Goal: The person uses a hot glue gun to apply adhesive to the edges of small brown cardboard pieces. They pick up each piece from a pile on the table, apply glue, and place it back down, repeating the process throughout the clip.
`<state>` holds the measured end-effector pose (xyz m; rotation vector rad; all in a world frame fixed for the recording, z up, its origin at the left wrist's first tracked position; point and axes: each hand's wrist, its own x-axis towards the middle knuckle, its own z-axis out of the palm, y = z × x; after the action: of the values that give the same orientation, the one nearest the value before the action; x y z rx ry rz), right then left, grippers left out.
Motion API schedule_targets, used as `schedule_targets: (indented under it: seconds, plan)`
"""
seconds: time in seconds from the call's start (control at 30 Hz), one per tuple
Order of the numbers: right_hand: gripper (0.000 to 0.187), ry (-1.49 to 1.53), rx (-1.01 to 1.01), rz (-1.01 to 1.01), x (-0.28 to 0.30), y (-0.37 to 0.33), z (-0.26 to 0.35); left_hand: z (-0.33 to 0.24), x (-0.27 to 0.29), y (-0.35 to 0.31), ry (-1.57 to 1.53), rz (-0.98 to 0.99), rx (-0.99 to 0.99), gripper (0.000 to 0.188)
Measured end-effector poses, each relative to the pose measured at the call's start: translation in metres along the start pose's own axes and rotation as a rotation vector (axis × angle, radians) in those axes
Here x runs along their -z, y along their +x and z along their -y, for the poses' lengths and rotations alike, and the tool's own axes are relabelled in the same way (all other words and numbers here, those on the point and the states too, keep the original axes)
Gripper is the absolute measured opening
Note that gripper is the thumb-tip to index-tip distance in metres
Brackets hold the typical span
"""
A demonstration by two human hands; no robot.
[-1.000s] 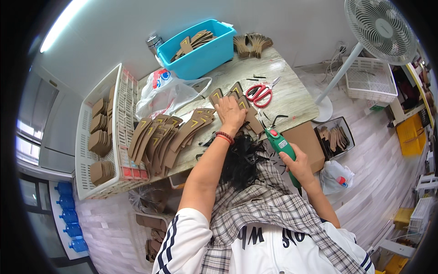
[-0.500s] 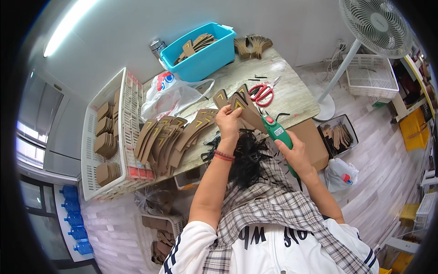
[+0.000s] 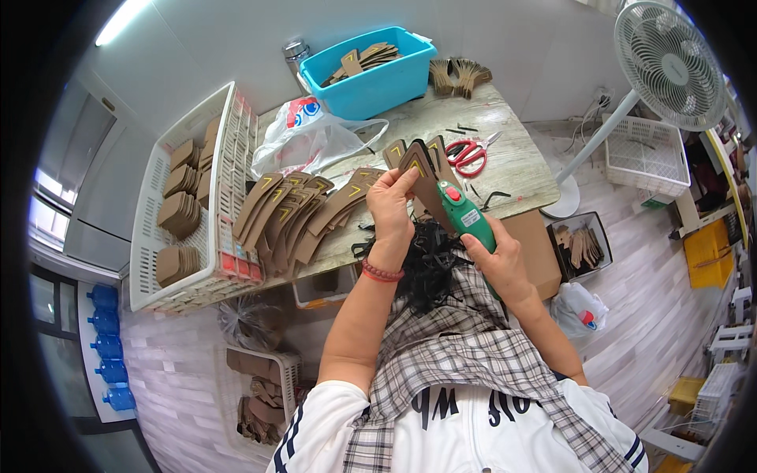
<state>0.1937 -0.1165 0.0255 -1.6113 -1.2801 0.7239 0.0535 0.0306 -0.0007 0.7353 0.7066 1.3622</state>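
My left hand [image 3: 391, 213] pinches a brown curved piece [image 3: 426, 188] with black edging and a yellow angled mark. Wrapped in my right hand [image 3: 502, 260] is a green electric cutter [image 3: 473, 223] with a red button. Its front end touches or lies just over the piece's right edge; the blade is hidden. Black trimmings [image 3: 430, 268] heap on my plaid apron [image 3: 441, 347] below. Similar brown pieces [image 3: 284, 213] lie fanned out on the table to the left of my left hand. Red-handled scissors [image 3: 467, 156] rest beyond the cutter.
The marbled table [image 3: 512, 150] carries a turquoise bin [image 3: 371, 91] of brown pieces, a white plastic bag [image 3: 303, 146] and a metal flask [image 3: 296, 54]. A white crate [image 3: 225, 169] of stacked pieces stands left. To the right are a standing fan [image 3: 670, 69] and a black-rimmed box [image 3: 603, 236].
The cutter has moved up and left, its front end now at the held piece. My left hand has shifted slightly, still pinching the piece. The whole view has tilted a little.
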Motion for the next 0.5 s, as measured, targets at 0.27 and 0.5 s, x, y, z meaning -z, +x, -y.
schedule_targets:
  seconds: [0.27, 0.5]
  plan:
    - [0.046, 0.074, 0.008, -0.026, 0.0, 0.0, 0.001, 0.004, -0.005, -0.014, -0.02, 0.03, 0.115, 0.006]
    - [0.044, 0.097, 0.066, -0.071, 0.001, 0.003, -0.002, 0.01, -0.004, -0.025, 0.071, 0.083, 0.11, 0.005]
